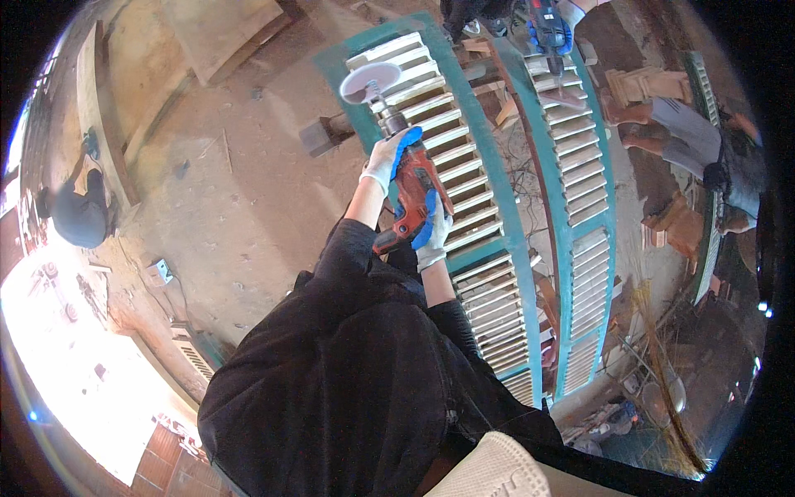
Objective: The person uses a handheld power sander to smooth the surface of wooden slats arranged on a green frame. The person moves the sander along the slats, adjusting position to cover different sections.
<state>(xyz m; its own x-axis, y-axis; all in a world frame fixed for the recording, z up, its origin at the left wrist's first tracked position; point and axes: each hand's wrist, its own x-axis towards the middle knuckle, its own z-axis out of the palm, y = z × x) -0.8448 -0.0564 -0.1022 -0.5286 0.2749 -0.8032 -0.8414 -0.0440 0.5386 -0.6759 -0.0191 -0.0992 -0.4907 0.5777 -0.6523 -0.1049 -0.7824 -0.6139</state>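
Observation:
A red power drill (420,184) with a round pale sanding disc (370,83) on its chuck is held in both my hands. My left hand (391,157), in a white and blue work glove, is closed round the front of its body behind the chuck. My right hand (433,226), gloved the same way, is wrapped about the rear part. The disc is over the far left end of a louvered shutter (484,186) with a green frame and pale, worn slats. I cannot tell whether the disc touches the wood.
A second green shutter (542,178) lies to the right, where a co-worker's gloved hand holds another power tool (548,29). More people crouch at the far left and right. Wood blocks (650,85), a timber beam (106,116) and dry stalks (658,356) lie about on the dusty floor.

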